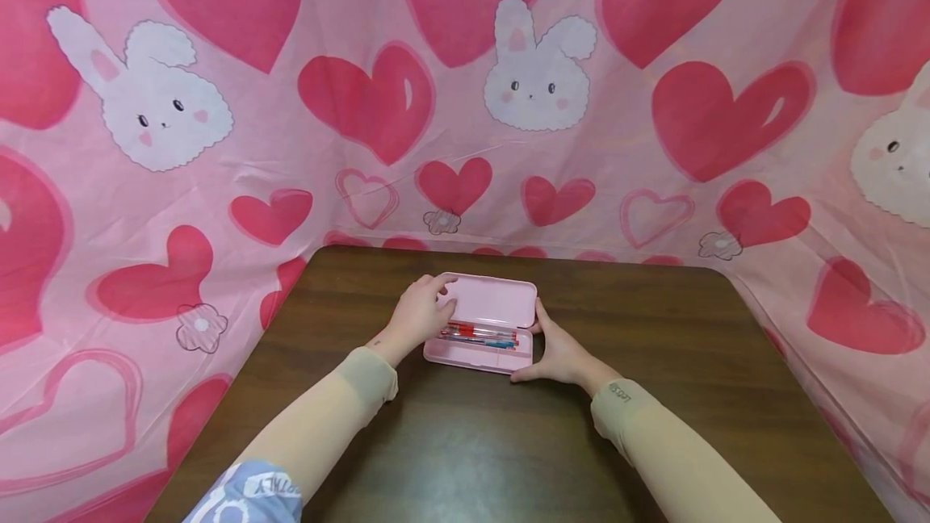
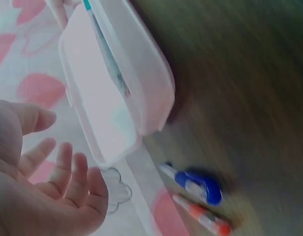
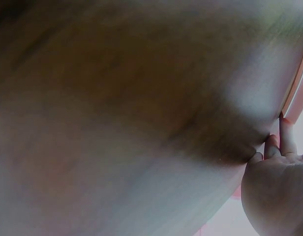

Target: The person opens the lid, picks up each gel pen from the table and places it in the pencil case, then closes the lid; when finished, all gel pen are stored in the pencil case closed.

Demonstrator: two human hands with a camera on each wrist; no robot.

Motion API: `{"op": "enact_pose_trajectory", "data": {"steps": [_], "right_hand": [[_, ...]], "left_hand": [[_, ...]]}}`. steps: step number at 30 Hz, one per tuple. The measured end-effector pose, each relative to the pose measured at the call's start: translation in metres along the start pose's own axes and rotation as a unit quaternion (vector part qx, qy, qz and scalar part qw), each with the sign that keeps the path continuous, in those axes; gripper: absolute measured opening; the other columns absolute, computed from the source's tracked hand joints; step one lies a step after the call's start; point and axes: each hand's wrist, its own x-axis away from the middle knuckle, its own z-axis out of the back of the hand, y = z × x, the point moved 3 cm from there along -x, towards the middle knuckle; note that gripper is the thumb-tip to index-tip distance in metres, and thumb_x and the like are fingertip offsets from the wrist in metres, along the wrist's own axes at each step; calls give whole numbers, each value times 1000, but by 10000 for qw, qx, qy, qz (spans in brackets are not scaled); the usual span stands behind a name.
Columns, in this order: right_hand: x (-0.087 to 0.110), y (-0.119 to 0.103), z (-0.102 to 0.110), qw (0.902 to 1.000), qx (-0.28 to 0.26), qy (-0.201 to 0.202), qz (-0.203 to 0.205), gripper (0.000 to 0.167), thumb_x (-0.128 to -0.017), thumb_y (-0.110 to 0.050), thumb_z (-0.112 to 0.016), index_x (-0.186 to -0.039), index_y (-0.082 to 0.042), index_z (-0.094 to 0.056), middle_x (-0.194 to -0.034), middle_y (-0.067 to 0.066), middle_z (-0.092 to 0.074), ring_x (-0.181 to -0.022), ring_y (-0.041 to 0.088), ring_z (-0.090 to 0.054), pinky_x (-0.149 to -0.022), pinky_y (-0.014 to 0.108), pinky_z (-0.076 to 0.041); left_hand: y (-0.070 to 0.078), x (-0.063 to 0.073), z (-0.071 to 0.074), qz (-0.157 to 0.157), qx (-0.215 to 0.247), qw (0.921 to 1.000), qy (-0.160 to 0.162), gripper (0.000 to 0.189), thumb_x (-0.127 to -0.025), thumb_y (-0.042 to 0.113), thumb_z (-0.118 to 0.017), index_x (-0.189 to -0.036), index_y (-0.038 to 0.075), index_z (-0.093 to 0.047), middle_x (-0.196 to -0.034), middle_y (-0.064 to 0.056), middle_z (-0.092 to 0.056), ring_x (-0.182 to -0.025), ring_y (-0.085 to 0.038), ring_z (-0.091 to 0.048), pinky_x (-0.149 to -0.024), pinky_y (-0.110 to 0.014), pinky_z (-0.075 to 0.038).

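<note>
A pink pencil case (image 1: 497, 303) stands with its lid raised on the brown table, its hinge side facing away. Several pens (image 1: 483, 336), red and blue among them, lie in its tray. My right hand (image 1: 563, 352) holds the case by its right end, thumb at the front corner and fingers farther back along the side. Over the left part of the lid, my left hand (image 1: 421, 311) has loosely bent fingers. The left wrist view shows that left hand (image 2: 58, 187) holding nothing, apart from the case (image 2: 154, 93).
In the left wrist view, a small blue object (image 2: 205, 188) with a pale tip and a slim orange one (image 2: 205, 216) lie on the table beyond the case's left end. A pink cloth (image 1: 465, 144) with hearts and rabbits hangs around the table (image 1: 450, 450).
</note>
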Motion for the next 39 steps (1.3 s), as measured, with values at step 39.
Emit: {"op": "enact_pose_trajectory", "data": {"steps": [39], "right_hand": [[0, -2, 0, 10000, 75, 22, 34, 162, -67, -48, -106, -176, -4, 6, -140, 10, -61, -144, 31, -52, -133, 60, -33]], "left_hand": [[-147, -4, -28, 1830, -1010, 9743, -835, 60, -91, 34, -79, -144, 8, -67, -126, -22, -77, -124, -45, -70, -105, -63, -56]]}}
